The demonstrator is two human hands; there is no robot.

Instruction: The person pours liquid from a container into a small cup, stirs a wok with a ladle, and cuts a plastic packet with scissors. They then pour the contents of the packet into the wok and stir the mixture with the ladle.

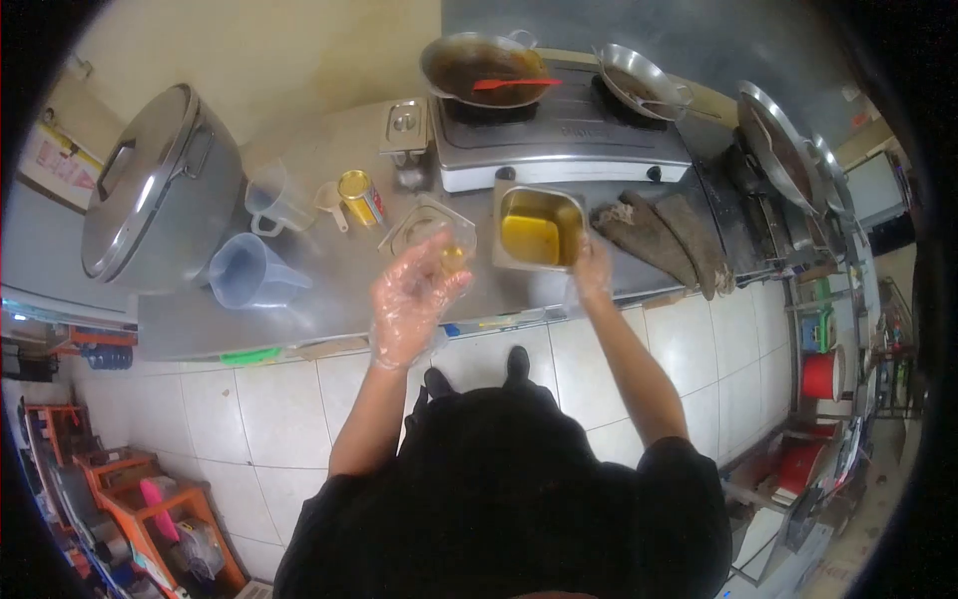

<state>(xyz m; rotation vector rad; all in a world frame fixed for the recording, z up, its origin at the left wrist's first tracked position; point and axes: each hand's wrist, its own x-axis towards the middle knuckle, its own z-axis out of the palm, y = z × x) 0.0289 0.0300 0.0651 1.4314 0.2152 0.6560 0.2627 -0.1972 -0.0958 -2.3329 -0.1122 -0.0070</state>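
Note:
My right hand [592,270], in a clear plastic glove, grips the right rim of a square metal container [507,262] with yellow liquid inside. This container is tilted slightly towards me over the counter's front. My left hand [411,295], gloved the same way, is raised palm up with its fingers curled around a small yellowish thing [454,260], too small to make out. Just behind that hand lies a steel lid [424,222], partly hidden by it. A yellow can [359,197] and a white measuring scoop [330,204] stand farther back on the left.
A gas stove [559,140] carries a wok [469,75] with a red spatula [517,84] and a smaller pan [639,80]. Dark cloth mitts [669,240] lie right. Two plastic jugs [249,275] and a large lidded pot [165,190] stand left. An orange shelf [165,509] is on the floor.

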